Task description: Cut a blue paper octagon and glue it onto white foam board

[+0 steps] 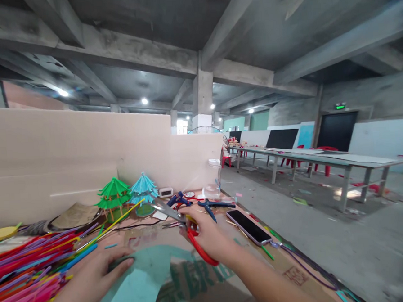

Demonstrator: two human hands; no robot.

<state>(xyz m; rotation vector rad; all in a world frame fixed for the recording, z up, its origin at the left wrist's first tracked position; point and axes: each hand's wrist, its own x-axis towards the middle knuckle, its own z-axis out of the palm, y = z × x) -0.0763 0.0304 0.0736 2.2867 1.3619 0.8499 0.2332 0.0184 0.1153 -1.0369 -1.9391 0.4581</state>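
Note:
My right hand (207, 229) is closed around a pair of scissors with a red handle (200, 249). Their metal blades point up and to the left, over the work surface and apart from the sheet below. At lower left, my left hand (106, 271) grips the edge of a teal sheet (143, 273), with the thumb on top; the sheet's lower part runs out of view. Beyond the hands stand a green pagoda-like model (114, 194) and a light blue one (144, 188), both with tiered roofs.
Bundles of coloured pipe cleaners (35, 263) lie at left. Near the right edge are a phone (249, 227), dark blue pliers (211, 209) and a blue glue gun (179, 199). A pale partition (69, 149) rises behind. Long tables (310, 156) stand across the floor.

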